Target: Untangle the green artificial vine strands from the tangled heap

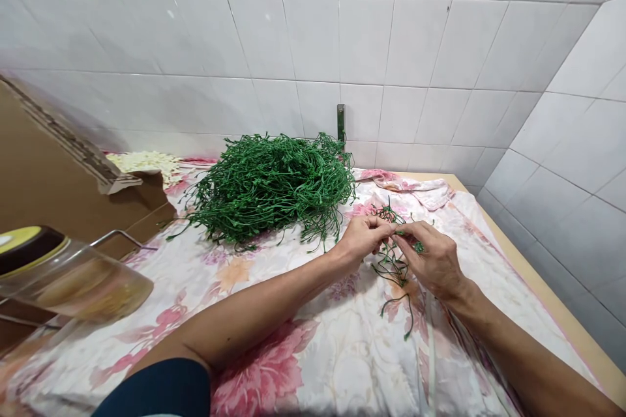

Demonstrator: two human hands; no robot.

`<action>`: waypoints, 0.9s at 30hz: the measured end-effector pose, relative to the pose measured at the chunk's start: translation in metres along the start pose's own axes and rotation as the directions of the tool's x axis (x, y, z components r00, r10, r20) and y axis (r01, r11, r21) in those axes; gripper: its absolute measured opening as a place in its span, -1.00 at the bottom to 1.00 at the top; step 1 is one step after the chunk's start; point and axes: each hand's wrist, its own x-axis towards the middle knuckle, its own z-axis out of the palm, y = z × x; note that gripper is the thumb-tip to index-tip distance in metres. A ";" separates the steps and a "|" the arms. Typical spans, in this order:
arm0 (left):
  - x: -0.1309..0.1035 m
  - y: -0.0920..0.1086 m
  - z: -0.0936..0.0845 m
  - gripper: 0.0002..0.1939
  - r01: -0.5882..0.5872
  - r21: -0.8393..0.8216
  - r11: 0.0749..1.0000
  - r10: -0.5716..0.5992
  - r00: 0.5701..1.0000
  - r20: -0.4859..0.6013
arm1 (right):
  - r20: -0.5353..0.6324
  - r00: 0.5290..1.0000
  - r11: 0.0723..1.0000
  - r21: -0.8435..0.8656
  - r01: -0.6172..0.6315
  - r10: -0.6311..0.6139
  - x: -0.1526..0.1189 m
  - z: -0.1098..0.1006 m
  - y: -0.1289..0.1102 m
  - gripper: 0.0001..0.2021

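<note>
My left hand (364,236) and my right hand (433,259) meet fingertip to fingertip over the cloth, right of centre. Both are closed in a pinch on a thin green artificial stem, mostly hidden by the fingers. Beneath and around them lie several loose green stems (394,268) with small bud-like tips, some sticking out toward me. To the left of my hands is a large tangled pile of the same green stems (276,186), with neither hand touching it.
A flowered cloth (337,352) covers the table, whose wooden edge (548,313) shows on the right. At left are a cardboard box (44,150), a clear jar with a yellow-and-dark lid (92,280) and pale yellow pieces (147,163). White tiled walls (313,32) stand behind and right.
</note>
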 end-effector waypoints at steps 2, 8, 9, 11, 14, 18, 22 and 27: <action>0.001 -0.001 0.000 -0.75 0.021 -0.032 0.999 -0.021 1.000 0.005 | -0.002 1.000 0.999 -0.019 0.029 -0.029 0.000 -0.001 0.000 -0.92; 0.000 -0.001 0.000 -0.74 0.079 -0.082 0.994 -0.076 0.996 0.035 | 0.035 0.994 0.992 -0.059 0.108 -0.106 0.002 -0.005 -0.002 -0.84; 0.000 -0.001 0.000 -0.73 0.081 -0.076 0.994 -0.078 0.996 0.040 | 0.044 0.993 0.991 -0.070 0.115 -0.112 0.003 -0.006 -0.003 -0.85; 0.000 0.000 0.000 -0.69 0.070 -0.064 0.996 -0.067 0.997 0.042 | 0.058 0.992 0.988 -0.099 0.122 -0.117 0.004 -0.007 -0.004 -0.90; -0.001 0.001 -0.001 -0.62 0.022 -0.041 0.999 -0.020 0.999 0.044 | 0.051 0.994 0.985 -0.133 0.106 -0.100 0.004 -0.007 -0.006 -0.94; 0.000 -0.001 -0.002 -0.56 -0.001 -0.023 1.000 0.003 0.998 0.065 | 0.050 0.995 0.987 -0.125 0.096 -0.090 0.004 -0.007 -0.005 -0.94; 0.002 -0.004 -0.004 -0.52 0.010 -0.030 1.000 -0.008 0.997 0.071 | 0.064 0.989 0.983 -0.113 0.142 -0.135 0.004 -0.008 -0.003 -0.93; 0.002 -0.004 -0.003 -0.51 0.008 -0.019 1.000 -0.007 0.999 0.038 | 0.118 0.989 0.986 -0.127 0.108 -0.093 0.004 -0.002 -0.001 -0.89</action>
